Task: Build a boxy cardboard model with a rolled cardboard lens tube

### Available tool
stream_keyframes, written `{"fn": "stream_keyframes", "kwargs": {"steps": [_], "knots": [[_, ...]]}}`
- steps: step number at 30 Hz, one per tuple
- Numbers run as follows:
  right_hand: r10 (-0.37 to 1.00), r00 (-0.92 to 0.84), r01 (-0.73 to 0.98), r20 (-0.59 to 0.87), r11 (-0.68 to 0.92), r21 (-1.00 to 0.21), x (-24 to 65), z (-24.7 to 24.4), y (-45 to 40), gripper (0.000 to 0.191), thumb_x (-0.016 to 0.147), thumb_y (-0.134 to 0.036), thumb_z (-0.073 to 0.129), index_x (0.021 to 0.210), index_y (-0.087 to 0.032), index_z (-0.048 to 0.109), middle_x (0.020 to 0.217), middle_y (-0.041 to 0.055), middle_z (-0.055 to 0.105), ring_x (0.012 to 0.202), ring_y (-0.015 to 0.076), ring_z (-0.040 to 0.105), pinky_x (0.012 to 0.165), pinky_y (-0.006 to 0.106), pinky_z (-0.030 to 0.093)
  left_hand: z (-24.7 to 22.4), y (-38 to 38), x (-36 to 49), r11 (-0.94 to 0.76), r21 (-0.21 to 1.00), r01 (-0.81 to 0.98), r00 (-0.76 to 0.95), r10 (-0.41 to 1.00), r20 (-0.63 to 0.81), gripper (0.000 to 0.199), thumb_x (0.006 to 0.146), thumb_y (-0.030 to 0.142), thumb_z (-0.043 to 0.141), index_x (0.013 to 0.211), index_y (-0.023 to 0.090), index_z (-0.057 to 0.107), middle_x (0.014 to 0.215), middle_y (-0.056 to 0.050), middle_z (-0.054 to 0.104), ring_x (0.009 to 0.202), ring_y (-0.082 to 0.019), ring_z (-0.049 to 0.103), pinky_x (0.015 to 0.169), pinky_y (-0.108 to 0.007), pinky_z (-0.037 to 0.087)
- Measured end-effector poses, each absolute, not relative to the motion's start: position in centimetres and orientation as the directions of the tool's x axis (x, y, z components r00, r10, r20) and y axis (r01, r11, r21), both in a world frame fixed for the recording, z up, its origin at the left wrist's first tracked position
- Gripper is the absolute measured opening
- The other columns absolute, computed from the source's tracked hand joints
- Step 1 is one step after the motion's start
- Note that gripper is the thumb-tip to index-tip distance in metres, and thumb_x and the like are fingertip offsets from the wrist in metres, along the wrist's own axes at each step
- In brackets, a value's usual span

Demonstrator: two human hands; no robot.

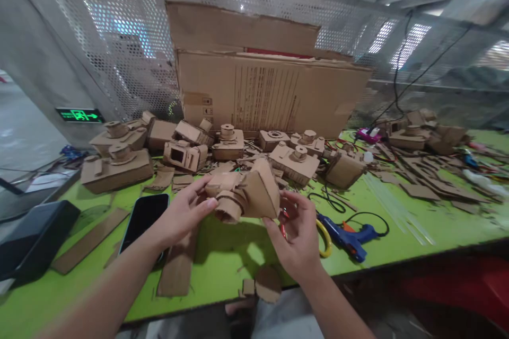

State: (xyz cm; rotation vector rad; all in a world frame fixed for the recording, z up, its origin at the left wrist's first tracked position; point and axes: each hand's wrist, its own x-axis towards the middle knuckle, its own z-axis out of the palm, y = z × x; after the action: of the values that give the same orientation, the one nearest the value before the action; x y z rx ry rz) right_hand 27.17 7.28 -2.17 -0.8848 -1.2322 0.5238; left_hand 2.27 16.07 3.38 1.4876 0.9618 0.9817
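A cardboard model camera [258,190] is held up above the green table between my two hands. Its round lens tube [229,207] points toward me and down, and a wide flared piece forms its right side. My left hand [189,209] grips the left end, thumb beside the tube. On the right, my right hand [294,230] pinches the lower edge of the flared piece between thumb and fingers. A yellow curved handle [326,241] and a blue hot glue gun [350,235] lie just right of that hand. Below are a cardboard disc [268,283] and a small cardboard square [248,287].
Several finished-looking cardboard cameras [298,161] line the back, before a large cardboard box [274,95]. A phone [145,217] and cardboard strips [178,267] lie left, with a dark case [37,238]. Clear glue sticks [397,212] and cardboard scraps [433,183] cover the right.
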Motion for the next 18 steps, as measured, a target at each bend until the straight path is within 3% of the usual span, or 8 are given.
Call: {"fn": "stream_keyframes", "kwargs": {"steps": [6, 11, 18], "knots": [[0.829, 0.226, 0.143, 0.512, 0.491, -0.859, 27.5, -2.2, 7.4, 0.046, 0.104, -0.035, 0.076, 0.145, -0.029, 0.055, 0.14, 0.0161, 0.066, 0.124, 0.0282, 0.072, 0.106, 0.048, 0.066, 3.3, 15.9, 1.7, -0.124, 0.992, -0.03, 0.431, 0.894, 0.125, 0.111, 0.069, 0.067, 0.098, 0.161, 0.021, 0.055, 0.155, -0.023, 0.068, 0.146, -0.047, 0.063, 0.119, -0.055, 0.055], [0.845, 0.209, 0.19, 0.492, 0.458, -0.868, 27.6, -2.0, 7.5, 0.047, 0.104, -0.039, 0.077, 0.145, -0.027, 0.058, 0.14, 0.0161, 0.07, 0.123, 0.0285, 0.074, 0.105, 0.049, 0.067, 3.8, 15.8, 2.3, -0.174, 0.985, 0.005, 0.382, 0.91, 0.159, 0.1, 0.071, 0.069, 0.096, 0.151, 0.02, 0.062, 0.147, -0.021, 0.073, 0.142, -0.045, 0.065, 0.118, -0.055, 0.055], [0.863, 0.105, 0.247, 0.495, 0.459, -0.853, 27.9, -2.0, 7.5, 0.043, 0.109, -0.038, 0.069, 0.149, -0.024, 0.065, 0.142, 0.0162, 0.074, 0.124, 0.0312, 0.077, 0.108, 0.051, 0.067, 4.2, 16.1, 2.8, -0.277, 0.958, 0.07, 0.268, 0.931, 0.249, 0.074, 0.085, 0.075, 0.081, 0.135, 0.022, 0.072, 0.139, -0.017, 0.078, 0.139, -0.042, 0.067, 0.121, -0.055, 0.052]]}}
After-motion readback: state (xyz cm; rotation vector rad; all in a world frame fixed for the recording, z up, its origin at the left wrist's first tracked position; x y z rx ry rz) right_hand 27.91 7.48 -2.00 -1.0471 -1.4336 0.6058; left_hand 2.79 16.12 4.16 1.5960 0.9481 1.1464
